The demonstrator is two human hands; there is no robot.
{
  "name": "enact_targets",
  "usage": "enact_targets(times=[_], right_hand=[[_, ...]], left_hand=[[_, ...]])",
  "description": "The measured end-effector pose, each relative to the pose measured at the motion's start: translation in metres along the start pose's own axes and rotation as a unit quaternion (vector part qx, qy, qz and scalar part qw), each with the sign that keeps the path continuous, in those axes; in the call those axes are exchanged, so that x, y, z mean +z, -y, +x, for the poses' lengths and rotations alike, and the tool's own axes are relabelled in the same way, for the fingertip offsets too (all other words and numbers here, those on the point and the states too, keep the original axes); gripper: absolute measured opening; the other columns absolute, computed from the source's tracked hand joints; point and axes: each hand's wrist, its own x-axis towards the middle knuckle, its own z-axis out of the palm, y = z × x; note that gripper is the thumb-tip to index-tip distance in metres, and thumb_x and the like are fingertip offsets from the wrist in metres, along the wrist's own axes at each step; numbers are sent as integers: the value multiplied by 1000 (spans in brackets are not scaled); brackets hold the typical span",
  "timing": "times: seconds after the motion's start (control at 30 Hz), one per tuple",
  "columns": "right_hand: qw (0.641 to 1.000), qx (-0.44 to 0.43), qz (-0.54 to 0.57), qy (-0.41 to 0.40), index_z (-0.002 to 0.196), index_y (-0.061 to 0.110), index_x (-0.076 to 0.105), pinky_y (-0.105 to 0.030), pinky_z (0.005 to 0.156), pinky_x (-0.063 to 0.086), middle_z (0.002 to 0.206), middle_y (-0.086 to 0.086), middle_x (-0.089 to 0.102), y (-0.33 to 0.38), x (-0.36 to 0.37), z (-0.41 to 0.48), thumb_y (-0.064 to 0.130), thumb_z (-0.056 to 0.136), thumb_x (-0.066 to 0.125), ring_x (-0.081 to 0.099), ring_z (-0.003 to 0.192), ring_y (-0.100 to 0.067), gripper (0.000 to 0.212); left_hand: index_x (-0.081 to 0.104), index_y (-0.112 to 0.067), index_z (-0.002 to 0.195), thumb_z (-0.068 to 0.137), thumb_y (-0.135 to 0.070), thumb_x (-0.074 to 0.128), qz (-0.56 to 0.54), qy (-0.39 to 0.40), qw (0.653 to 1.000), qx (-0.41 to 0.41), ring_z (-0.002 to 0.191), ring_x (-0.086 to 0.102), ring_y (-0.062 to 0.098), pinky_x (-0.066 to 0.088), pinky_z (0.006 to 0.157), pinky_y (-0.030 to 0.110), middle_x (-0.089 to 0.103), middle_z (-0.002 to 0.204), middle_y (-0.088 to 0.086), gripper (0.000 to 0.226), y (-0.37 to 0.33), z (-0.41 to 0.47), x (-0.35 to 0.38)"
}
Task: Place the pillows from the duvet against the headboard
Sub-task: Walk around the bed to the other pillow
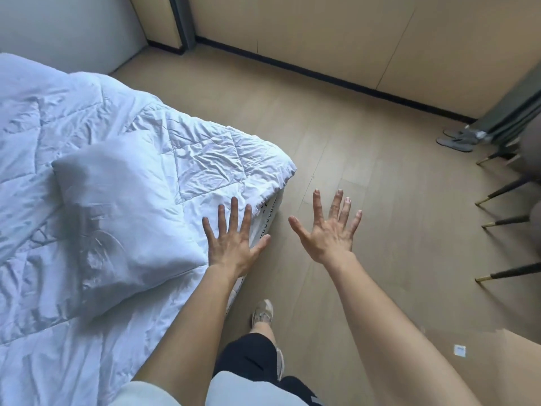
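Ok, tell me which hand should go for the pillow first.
Left. The left hand is spread open over the duvet edge, right beside the pillow; the right hand, also open, is over the floor, farther away.

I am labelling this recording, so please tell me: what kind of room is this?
Probably a bedroom: a bed with a white quilted duvet, a white pillow lying on it, and tall cupboard doors along the wall.

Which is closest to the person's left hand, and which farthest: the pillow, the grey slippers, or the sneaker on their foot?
From the left hand, in the head view:
1. Pillow: lying on the duvet, just left of the hand.
2. Sneaker: on the floor, below the hand beside the bed.
3. Grey slippers: far right, across the floor by the wall.
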Motion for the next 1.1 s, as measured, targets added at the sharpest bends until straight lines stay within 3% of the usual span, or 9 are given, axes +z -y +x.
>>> enact_targets(times=[0.33,0.7,1.1], right_hand=[[999,-44,-18,0,153,40,-26,-61,114,-24,161,-14,-35,3,-57,195,91,81,8,-31,149,-35,95],[996,-82,-47,-2,154,40,-25,-59,114,-26,163,-14,-30,19,-123,397,91,82,9,-28,151,-35,94],[969,-226,-98,15,156,38,-19,-60,117,-21,164,-16,-27,49,-150,606,90,82,7,-24,152,-35,94]], left_hand=[[-27,-29,155,83,-80,-4,-14,1,999,-39,151,-30,30,-13,117,66,-46,156,0,91,-36,184,-30],[-25,-31,156,85,-81,-1,-51,-11,996,-76,150,-31,28,-17,117,65,-43,158,-2,90,-75,375,-80],[-24,-31,155,87,-81,0,-88,-37,970,-222,153,-25,29,-11,118,66,-37,162,1,88,-97,530,-95]])
